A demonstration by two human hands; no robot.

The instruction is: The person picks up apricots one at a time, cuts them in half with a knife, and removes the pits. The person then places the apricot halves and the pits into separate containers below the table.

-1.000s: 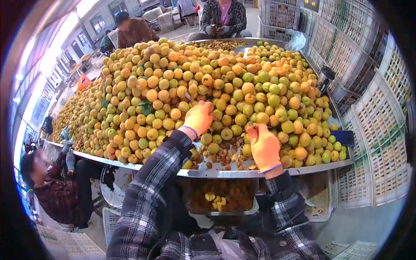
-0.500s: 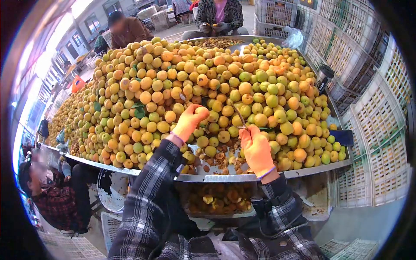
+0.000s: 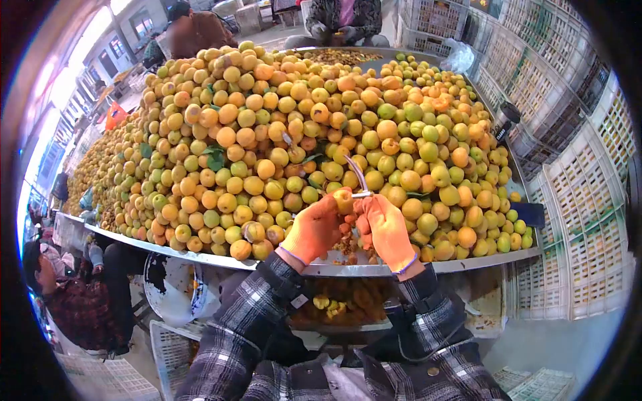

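Hands that were apart half a second ago, the left up at the pile and the right off to its side, have drawn together low over the near edge of a metal tray [image 3: 468,265].

In the head view, the gloved left hand [image 3: 314,230] is clamped on a yellow fruit [image 3: 343,199], held just above the heap [image 3: 261,200]. The gloved right hand [image 3: 384,230] is closed on a curved tool [image 3: 356,172], its pale collar beside the fruit; whether metal touches skin cannot be told. The step in hand appears to be setting tool to fruit. In judgement, the next move calls for a steady left grip, with fingertips clear of the tool's working end.

Loose pieces [image 3: 346,246] lie below the hands, and cut fruit [image 3: 329,306] sits beneath the tray's edge. Co-workers sit across the tray [image 3: 344,20] and at left [image 3: 80,304], near stacked crates [image 3: 528,73] and a white basin.

Pale marks on a dark bottle [image 3: 507,119] and a small sleeve tag [image 3: 299,301] are too small to read; no brand is legible.
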